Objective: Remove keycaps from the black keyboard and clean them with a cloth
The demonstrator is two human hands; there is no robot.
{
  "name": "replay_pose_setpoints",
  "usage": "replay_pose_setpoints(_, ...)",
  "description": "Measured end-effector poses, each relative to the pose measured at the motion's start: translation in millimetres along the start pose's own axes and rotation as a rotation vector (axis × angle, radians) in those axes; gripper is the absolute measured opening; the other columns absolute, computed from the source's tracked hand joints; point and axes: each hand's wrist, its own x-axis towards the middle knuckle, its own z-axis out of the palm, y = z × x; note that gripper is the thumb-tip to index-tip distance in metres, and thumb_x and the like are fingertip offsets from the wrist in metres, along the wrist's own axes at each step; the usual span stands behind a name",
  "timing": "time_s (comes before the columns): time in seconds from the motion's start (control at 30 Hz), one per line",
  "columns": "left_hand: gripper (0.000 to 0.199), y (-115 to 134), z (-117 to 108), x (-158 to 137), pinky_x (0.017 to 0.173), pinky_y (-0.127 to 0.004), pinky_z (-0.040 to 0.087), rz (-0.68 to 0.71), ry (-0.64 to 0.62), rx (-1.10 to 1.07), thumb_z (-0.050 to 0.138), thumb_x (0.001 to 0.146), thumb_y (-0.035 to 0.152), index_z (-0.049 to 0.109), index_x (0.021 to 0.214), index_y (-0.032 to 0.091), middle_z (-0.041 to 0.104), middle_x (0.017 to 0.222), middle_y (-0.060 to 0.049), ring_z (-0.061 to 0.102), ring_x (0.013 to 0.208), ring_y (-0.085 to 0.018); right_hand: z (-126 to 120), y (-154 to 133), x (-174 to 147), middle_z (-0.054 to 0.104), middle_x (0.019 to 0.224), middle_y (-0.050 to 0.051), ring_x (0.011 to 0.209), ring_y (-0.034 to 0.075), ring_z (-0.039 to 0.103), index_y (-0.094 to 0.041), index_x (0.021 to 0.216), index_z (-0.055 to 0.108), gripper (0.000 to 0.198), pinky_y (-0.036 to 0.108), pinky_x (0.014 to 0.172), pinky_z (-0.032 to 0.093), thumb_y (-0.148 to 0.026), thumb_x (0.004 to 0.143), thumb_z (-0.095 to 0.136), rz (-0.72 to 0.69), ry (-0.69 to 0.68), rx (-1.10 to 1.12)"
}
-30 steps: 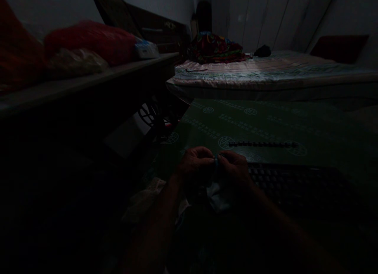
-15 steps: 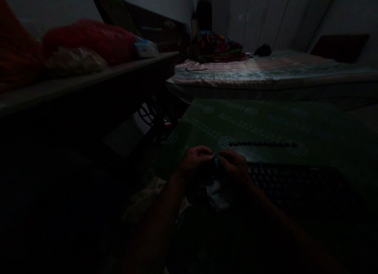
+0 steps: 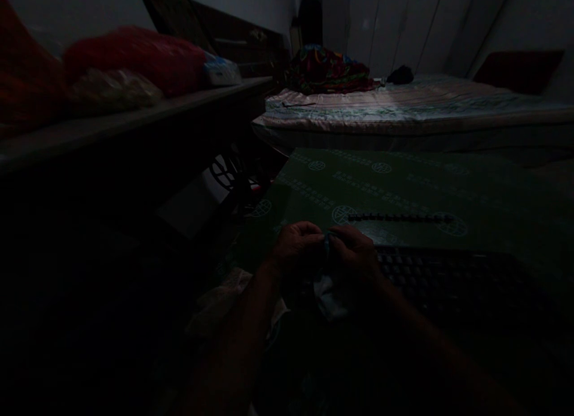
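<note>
Above the near part of a green board (image 3: 359,189), my left hand (image 3: 296,242) and my right hand (image 3: 356,251) meet fingertip to fingertip. Both are closed in a pinch on a thin bluish cloth (image 3: 327,244). Whether something small is inside it I cannot tell in the dark. A pale, crumpled piece (image 3: 332,296) shows below my right hand; its link to the cloth is unclear. By my right wrist lies a black keyboard (image 3: 448,278). Beyond it a row of small dark pieces like keycaps (image 3: 399,217) stretches across the board.
A crumpled pale cloth (image 3: 224,299) lies beside my left forearm. To the left runs a long shelf (image 3: 188,102) with a red plastic bag (image 3: 134,54) and a tissue pack (image 3: 223,72). Behind the board stands a bed (image 3: 403,108) with a dark patterned blanket (image 3: 332,72).
Hardly anything differs. My fingertips have shifted very slightly around the bluish cloth, and the keyboard and the row of pieces lie where they were.
</note>
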Motion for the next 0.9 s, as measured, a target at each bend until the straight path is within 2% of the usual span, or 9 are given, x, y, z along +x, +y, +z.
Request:
replay_pose_setpoints(0.13,0.029,0.3,-1.5,1.7,0.051,-0.022,0.041,0.017,0.006,-0.008,0.080,0.051,0.028,0.061,0.067,0.014,0.060,0.057,0.002,0.055,0.049,-0.010,-2.0,-6.5,0.2,0.066,0.083,0.003,0.079,0.017,0.060,-0.021,0.090,0.068,0.018,0.028,0.072,0.047,-0.025,0.081,0.053,-0.102,-0.112,-0.028)
replay_pose_setpoints(0.3,0.028,0.8,-1.3,1.0,0.049,-0.021,0.039,0.000,0.000,-0.023,0.080,0.051,0.028,0.060,0.066,0.014,0.058,0.054,0.003,0.052,0.047,-0.008,-2.5,-6.0,-0.6,0.065,0.085,0.005,0.080,0.017,0.060,-0.020,0.091,0.068,0.018,0.027,0.072,0.047,-0.022,0.079,0.055,-0.153,-0.148,-0.046)
replay_pose_setpoints(0.43,0.028,1.4,-0.9,0.0,0.048,-0.020,0.038,0.016,-0.005,-0.008,0.080,0.050,0.026,0.060,0.066,0.013,0.057,0.053,0.003,0.051,0.046,-0.008,-2.2,-3.5,-2.1,0.064,0.080,0.005,0.075,0.016,0.060,-0.018,0.088,0.069,0.018,0.026,0.068,0.047,-0.024,0.079,0.055,-0.140,-0.118,-0.064)
replay_pose_setpoints(0.6,0.029,2.2,0.3,0.3,0.049,-0.020,0.040,0.036,-0.006,-0.048,0.080,0.049,0.026,0.060,0.066,0.013,0.058,0.055,0.003,0.054,0.048,-0.008,-1.5,-3.5,-2.9,0.065,0.075,0.003,0.072,0.016,0.061,-0.022,0.082,0.069,0.016,0.027,0.066,0.047,-0.026,0.080,0.054,-0.116,-0.075,-0.090)
replay_pose_setpoints(0.9,0.029,0.4,3.4,0.1,0.054,-0.024,0.046,0.011,0.037,-0.122,0.080,0.050,0.021,0.062,0.072,0.015,0.063,0.062,0.002,0.060,0.054,-0.011,1.5,0.4,-3.9,0.068,0.077,0.003,0.072,0.017,0.063,-0.022,0.082,0.070,0.014,0.028,0.066,0.048,-0.028,0.079,0.057,-0.004,0.009,-0.043)
